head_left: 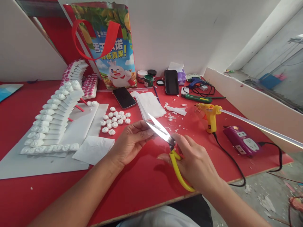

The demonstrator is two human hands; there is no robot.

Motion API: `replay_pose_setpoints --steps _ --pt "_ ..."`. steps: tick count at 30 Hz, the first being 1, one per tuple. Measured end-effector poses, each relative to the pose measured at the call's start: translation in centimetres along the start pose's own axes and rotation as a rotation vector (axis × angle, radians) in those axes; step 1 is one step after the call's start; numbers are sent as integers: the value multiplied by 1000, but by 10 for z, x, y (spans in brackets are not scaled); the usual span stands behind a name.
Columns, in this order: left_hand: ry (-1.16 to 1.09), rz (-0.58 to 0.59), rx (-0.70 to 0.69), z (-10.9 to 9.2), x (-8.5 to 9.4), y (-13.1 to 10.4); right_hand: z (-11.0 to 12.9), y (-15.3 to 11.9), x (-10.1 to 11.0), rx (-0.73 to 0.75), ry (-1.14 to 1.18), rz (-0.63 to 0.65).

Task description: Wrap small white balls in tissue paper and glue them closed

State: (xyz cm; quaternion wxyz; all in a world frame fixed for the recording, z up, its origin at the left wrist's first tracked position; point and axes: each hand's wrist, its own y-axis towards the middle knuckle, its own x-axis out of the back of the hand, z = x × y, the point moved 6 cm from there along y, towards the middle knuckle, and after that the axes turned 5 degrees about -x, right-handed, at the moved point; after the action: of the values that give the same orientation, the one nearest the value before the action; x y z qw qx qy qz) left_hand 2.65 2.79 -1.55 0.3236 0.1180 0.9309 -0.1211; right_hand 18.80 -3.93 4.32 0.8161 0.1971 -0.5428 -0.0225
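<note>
My right hand (pixel 191 157) holds yellow-handled scissors (pixel 181 176), their blades parted and pointing up and left over the red table. Close to the blades, my left hand (pixel 133 140) has its thumb and fingers pinched together; whatever lies between them is too small to make out. Behind the blades is a stack of white paper sheets (pixel 151 104). Several small white rosettes (pixel 114 119) sit left of the stack. A white model edged with rosettes (pixel 55 118) stands farther left, with a loose white sheet (pixel 94 149) in front of it.
A yellow glue gun (pixel 210 116) with a long clear stick rests at the right, beside a purple power strip (pixel 243 142). Two phones (pixel 124 97), paint jars (pixel 148 80), a green-handled tool (pixel 197 98) and a colourful bag (pixel 115 47) are at the back. Paper scraps (pixel 176 110) lie mid-table.
</note>
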Motion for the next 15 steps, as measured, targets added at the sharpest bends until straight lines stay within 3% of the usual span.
replay_pose_setpoints --steps 8,15 --pt "-23 20 44 3 -1 0 -1 -6 1 45 -61 -54" --pt "-30 45 71 3 -8 -1 -4 -11 1 17 -36 -19"
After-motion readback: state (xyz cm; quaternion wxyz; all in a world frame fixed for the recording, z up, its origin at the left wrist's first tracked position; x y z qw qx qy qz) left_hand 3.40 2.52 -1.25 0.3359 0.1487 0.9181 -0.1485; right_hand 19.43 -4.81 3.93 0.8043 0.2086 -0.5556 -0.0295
